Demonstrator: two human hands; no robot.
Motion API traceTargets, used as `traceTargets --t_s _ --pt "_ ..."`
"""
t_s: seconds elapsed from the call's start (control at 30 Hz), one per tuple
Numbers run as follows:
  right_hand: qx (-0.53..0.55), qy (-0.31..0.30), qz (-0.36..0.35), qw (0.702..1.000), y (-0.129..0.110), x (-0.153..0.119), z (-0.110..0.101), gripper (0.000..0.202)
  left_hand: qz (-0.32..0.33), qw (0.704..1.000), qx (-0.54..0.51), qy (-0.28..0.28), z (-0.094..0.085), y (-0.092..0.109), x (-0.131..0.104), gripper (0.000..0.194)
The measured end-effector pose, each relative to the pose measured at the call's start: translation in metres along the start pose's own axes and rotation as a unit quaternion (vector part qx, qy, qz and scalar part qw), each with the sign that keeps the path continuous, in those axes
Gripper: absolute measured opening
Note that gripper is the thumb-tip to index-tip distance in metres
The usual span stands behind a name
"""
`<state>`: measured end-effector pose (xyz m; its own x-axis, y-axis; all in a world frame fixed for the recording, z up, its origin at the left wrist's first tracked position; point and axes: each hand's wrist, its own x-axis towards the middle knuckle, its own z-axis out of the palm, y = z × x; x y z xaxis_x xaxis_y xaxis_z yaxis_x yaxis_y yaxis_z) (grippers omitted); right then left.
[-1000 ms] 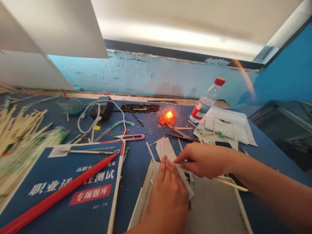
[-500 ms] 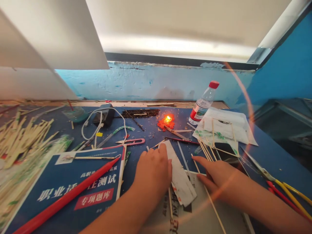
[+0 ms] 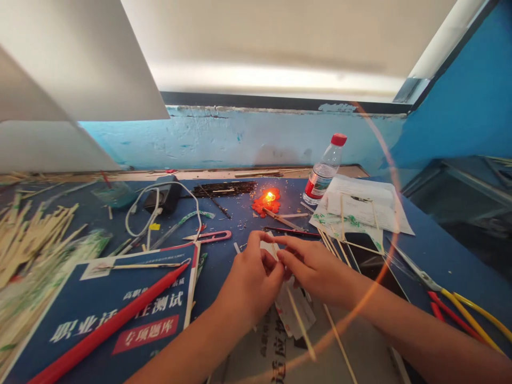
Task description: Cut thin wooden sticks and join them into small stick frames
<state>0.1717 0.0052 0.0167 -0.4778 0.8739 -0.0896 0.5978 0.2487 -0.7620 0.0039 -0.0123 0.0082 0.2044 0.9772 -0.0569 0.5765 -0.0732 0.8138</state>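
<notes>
Above a grey book (image 3: 248, 357), my two hands meet. My left hand (image 3: 254, 282) has its fingers closed on a thin wooden stick (image 3: 298, 314), which slants down to the right. My right hand (image 3: 316, 261) pinches the same stick near its upper end, fingertips touching those of my left hand. Under them lies a folded white paper strip (image 3: 306, 314). Another thin stick (image 3: 340, 341) rests on the grey book below my right wrist. Beyond my hands, a flame (image 3: 270, 196) burns on a red candle puddle (image 3: 260, 207).
A bottle (image 3: 322, 176), white papers (image 3: 392, 202), a phone (image 3: 366, 256) and scissors (image 3: 424, 277) are on the right. Pink snips (image 3: 216, 236), a blue book (image 3: 92, 288) with a red pen-shaped tool (image 3: 116, 325), a black adapter (image 3: 162, 194) and many sticks (image 3: 32, 234) are leftward.
My right hand has moved left to meet my left hand, and the stick is now raised between them. My left hand has lifted off the paper strip. The view has shifted slightly.
</notes>
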Motion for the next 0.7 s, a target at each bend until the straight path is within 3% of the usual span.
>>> traceTargets --t_s 0.1,0.2,0.33,0.43,0.5,0.6,0.7 --pt "0.011 -0.015 0.003 1.000 -0.001 0.005 0.003 0.035 -0.007 0.988 -0.152 -0.020 0.006 0.000 -0.005 0.015" --pt "-0.023 -0.027 -0.011 0.999 -0.002 0.005 -0.001 0.031 0.014 0.989 -0.146 -0.011 0.012 -0.002 -0.011 0.018" --pt "-0.093 -0.031 -0.025 0.995 0.000 0.000 -0.013 0.026 0.079 0.995 0.061 0.022 0.020 -0.002 -0.022 0.022" --pt "-0.144 -0.013 -0.023 0.989 0.005 -0.002 -0.019 0.032 0.208 0.945 0.251 0.021 0.031 -0.003 -0.032 0.016" --pt "-0.179 -0.008 -0.023 0.984 0.009 0.000 -0.020 0.036 0.281 0.906 0.315 0.032 0.039 -0.005 -0.038 0.025" --pt "-0.246 -0.027 -0.034 0.968 0.013 0.008 -0.018 0.034 0.304 0.868 0.391 0.035 0.050 -0.013 -0.045 0.044" --pt "-0.321 -0.059 -0.049 0.944 0.011 0.017 -0.014 0.038 0.294 0.853 0.430 0.016 0.056 -0.018 -0.048 0.052"
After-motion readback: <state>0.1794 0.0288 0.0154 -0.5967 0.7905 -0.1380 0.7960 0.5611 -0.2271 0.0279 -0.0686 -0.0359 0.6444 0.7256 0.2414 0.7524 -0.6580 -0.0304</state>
